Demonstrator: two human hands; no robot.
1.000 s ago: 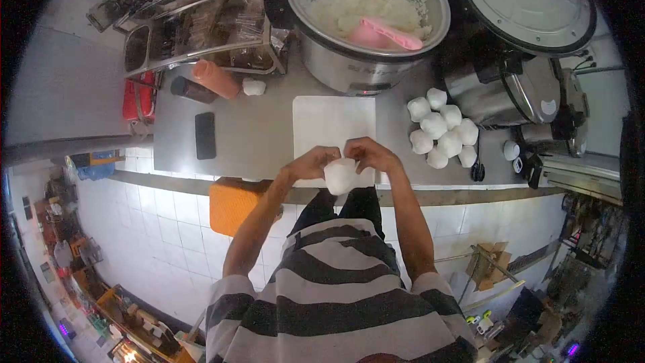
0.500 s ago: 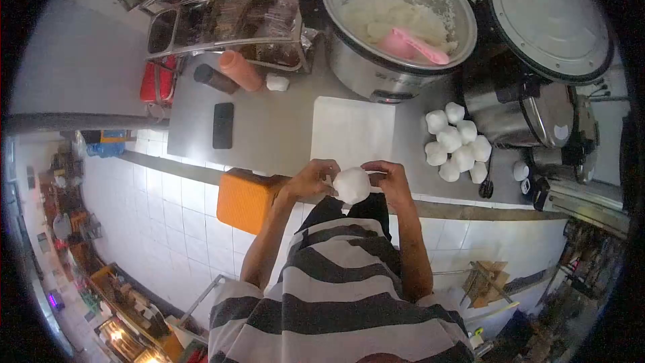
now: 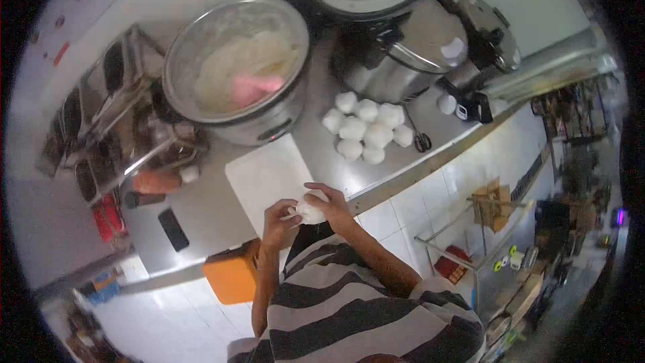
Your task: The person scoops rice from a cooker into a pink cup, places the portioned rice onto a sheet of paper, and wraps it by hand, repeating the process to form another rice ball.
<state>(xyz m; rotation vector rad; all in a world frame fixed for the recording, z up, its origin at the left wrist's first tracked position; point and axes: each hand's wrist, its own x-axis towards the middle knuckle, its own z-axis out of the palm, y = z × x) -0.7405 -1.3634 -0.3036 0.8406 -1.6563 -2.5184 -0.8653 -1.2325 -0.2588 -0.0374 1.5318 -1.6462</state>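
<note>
At the counter's front edge, close to my body, I hold a white wrapped ball (image 3: 310,211), which looks like a rice ball, between both hands. My left hand (image 3: 278,220) has its fingers closed on the ball's left side. My right hand (image 3: 330,206) grips it from the right, fingers bent over the top. Just beyond the hands lies a white sheet or board (image 3: 265,175), flat on the steel counter. Several similar white balls (image 3: 377,135) are grouped to the right. Behind the sheet, a large open rice cooker (image 3: 173,91) contains white rice (image 3: 232,60) and a pink scoop (image 3: 256,89).
A black phone (image 3: 173,230) lies on the steel counter (image 3: 215,212), near an orange-pink bottle (image 3: 156,181). Metal food trays (image 3: 134,117) stand at the left. A closed pot-like cooker (image 3: 416,47) and black scissors (image 3: 422,142) are at the right. An orange stool (image 3: 230,277) stands below the counter.
The view has turned to the right, so the counter appears tilted and shifted left. My right fingers have moved from the ball's side to over its top; both hands still hold it.
</note>
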